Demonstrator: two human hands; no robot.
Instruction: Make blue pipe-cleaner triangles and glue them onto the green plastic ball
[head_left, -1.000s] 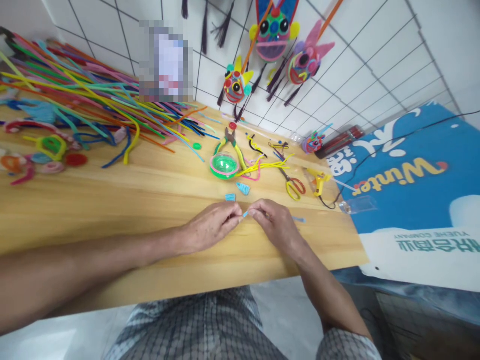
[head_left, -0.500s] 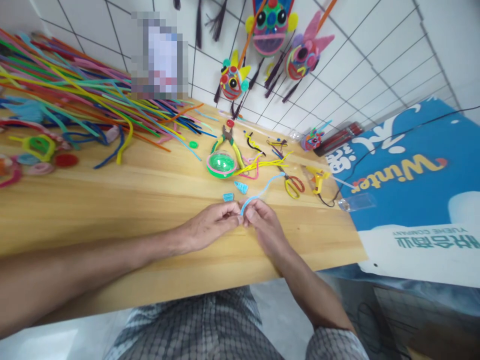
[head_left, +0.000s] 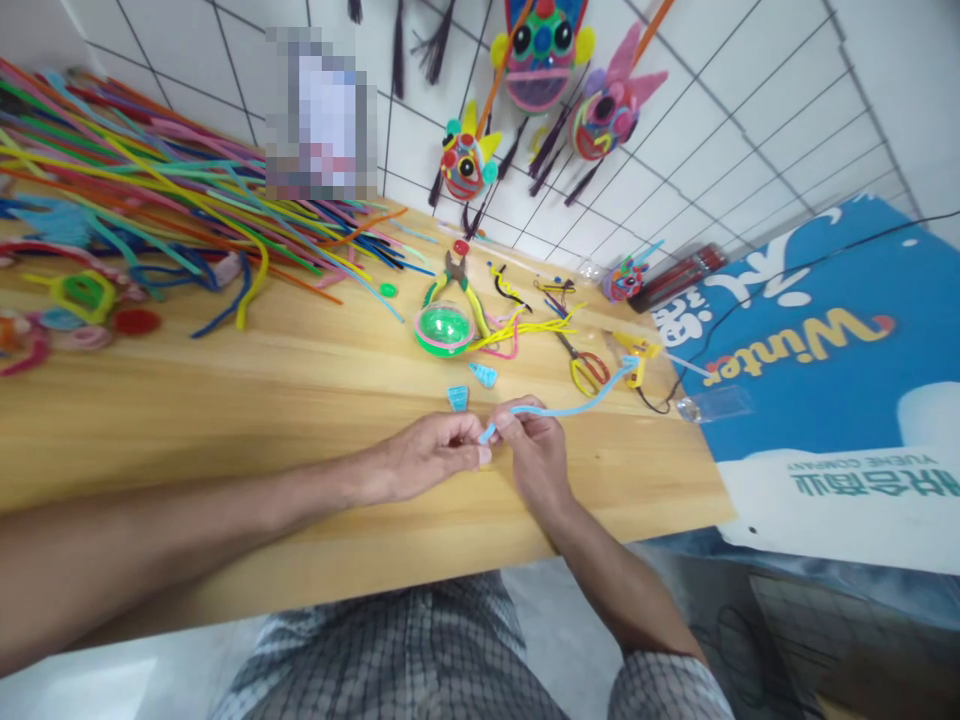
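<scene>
A light blue pipe cleaner (head_left: 574, 410) runs out to the right from between my hands, its far end curving up over the glue gun. My left hand (head_left: 435, 450) pinches its near end between thumb and forefinger. Close beside it, my right hand (head_left: 534, 445) grips the same strand a little further along. Just beyond my fingers lie two small light blue pieces of coiled pipe cleaner, a tapered one (head_left: 459, 398) and a triangular one (head_left: 484, 375). Behind them sits a green and clear plastic ball (head_left: 444, 330) with a pink rim.
Pliers (head_left: 456, 275), scissors (head_left: 587, 370) and a yellow glue gun (head_left: 637, 352) lie beyond my hands. A heap of coloured pipe cleaners (head_left: 187, 190) covers the back left of the wooden table (head_left: 300, 400). Several decorated masks (head_left: 466, 165) hang on the tiled wall. A blue printed board (head_left: 810, 300) stands right.
The pipe cleaner's free end has swung right and down, from above the scissors to over the glue gun. My right hand has turned slightly while both hands stay close together.
</scene>
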